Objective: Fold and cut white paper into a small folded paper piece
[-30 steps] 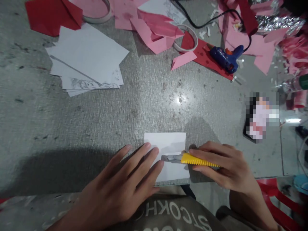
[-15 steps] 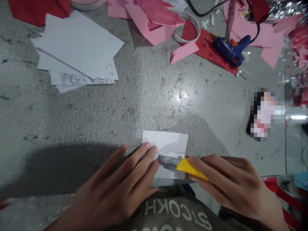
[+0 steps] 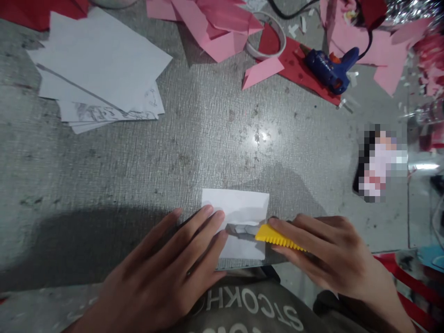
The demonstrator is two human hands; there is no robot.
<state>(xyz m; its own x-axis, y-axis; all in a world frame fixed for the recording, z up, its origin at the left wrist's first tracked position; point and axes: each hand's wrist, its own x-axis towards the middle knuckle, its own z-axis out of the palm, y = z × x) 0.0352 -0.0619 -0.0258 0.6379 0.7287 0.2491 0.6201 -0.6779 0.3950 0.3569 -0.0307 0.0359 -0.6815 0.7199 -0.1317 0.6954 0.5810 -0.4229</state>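
A small white sheet of paper (image 3: pixel 243 203) lies at the table's front edge. My left hand (image 3: pixel 169 263) rests with outstretched fingers over the paper's left part, holding nothing. From the right, my right hand (image 3: pixel 326 254) grips a yellow box cutter (image 3: pixel 274 236). Its grey blade points left over the middle of the paper, with the tip close to my left fingertips. Whether the tip presses into the paper I cannot tell.
A stack of white papers (image 3: pixel 104 60) sits at the upper left. Toward the back are pink paper pieces (image 3: pixel 225 41), a tape roll (image 3: pixel 282 44), red paper (image 3: pixel 293 69) and a blue glue gun (image 3: pixel 328 69). A phone-like object (image 3: pixel 374 166), blurred, lies at the right.
The view has shifted slightly, so the table things appear a little further left and up. The cutter handle sits slightly flatter; both hands keep nearly the same place on the paper.
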